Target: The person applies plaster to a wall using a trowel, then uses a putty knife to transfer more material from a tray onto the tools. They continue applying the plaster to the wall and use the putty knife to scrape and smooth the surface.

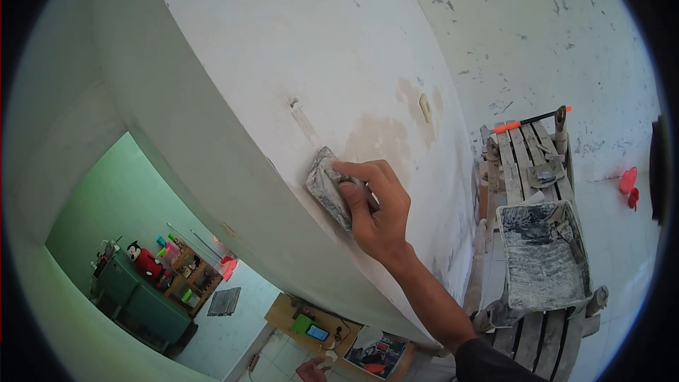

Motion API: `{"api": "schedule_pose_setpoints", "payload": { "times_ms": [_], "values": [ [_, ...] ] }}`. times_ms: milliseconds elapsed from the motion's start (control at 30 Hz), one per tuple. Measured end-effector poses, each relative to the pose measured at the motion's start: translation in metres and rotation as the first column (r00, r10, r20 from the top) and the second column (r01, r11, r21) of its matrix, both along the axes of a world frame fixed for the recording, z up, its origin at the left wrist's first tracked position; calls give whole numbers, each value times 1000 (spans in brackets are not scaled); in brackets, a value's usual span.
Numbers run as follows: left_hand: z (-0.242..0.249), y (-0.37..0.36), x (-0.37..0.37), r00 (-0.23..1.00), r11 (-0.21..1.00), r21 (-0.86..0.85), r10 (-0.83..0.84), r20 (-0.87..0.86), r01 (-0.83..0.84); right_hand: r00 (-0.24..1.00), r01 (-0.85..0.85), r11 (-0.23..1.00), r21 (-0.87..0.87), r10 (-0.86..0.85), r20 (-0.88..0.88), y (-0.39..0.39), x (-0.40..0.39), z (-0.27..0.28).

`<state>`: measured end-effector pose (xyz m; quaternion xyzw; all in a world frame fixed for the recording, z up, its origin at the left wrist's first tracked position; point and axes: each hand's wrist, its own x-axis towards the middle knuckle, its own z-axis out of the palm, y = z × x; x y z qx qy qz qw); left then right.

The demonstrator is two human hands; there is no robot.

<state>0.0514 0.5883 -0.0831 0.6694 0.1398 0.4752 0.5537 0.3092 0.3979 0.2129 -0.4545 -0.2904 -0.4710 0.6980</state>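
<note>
My right hand (pixel 382 209) reaches in from the lower right with a dark sleeve. Its thumb and fingers grip a flat, putty-caked scraper (pixel 327 182), whose grey-white face lies at the white wall near a corner edge. Much of its grip is hidden by my fingers. Damp-looking tan patches (pixel 378 140) stain the wall above the hand. A small pale fitting (pixel 425 108) sits to the upper right, and a small hole (pixel 293 102) to the upper left. My left hand cannot be made out.
At right, a slatted wooden bench (pixel 530 339) carries a putty-smeared tray (pixel 503 240), another flat tool (pixel 544 174) and an orange-and-black stick (pixel 530 121). Below left stand a low wooden table (pixel 284 309) with a phone (pixel 317 332), and a green cabinet (pixel 138 286) beyond an opening.
</note>
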Motion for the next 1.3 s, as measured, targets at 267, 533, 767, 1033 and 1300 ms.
{"api": "schedule_pose_setpoints", "payload": {
  "times_ms": [267,533,767,1033,1300],
  "values": [
    [5,-4,3,998,999,-11,38,-46,-39,960,33,984,-174,18,280,9,-64,-54],
    [10,-5,0,1000,1000,11,12,27,-12,977,-35,995,-92,53,205,-36,-7,-8],
    [11,-6,-3,1000,999,37,5,22,-5,943,-28,962,-272,116,312,-16,-3,-21],
    [3,8,-8,998,998,-13,55,5,-55,935,-345,897,-276,353,-21,-34,-53,-118],
    [20,-1,-3,999,996,71,51,-20,-49,963,-99,980,-171,138,230,-17,3,-30]
  ]
}}
